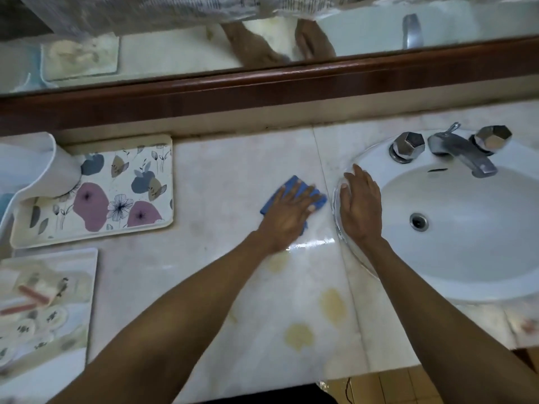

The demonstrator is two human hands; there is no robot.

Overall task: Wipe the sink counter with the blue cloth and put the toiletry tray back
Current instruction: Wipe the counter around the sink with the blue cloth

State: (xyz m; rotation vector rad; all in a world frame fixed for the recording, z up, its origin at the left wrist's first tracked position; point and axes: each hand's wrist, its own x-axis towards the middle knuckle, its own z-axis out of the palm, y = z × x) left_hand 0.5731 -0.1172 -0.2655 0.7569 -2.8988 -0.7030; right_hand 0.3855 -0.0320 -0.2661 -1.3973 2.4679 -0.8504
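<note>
My left hand [287, 215] presses flat on the blue cloth [318, 197] in the middle of the pale marble counter [233, 176], fingers spread over it. Only the cloth's far and right edges show past the hand. My right hand [361, 204] rests palm down on the left rim of the white sink [455, 225], holding nothing. The toiletry tray [87, 275], white and rectangular with several small wrapped items and two reddish sticks, lies at the counter's near left corner. A wet streak shines just behind my left wrist.
A floral mat [122, 185] lies at the far left with a white curved holder [35, 167] on its corner. A chrome tap [460, 151] with two knobs stands behind the basin. Yellowish stains [332, 306] mark the near counter. A wooden ledge [262, 91] and mirror run along the back.
</note>
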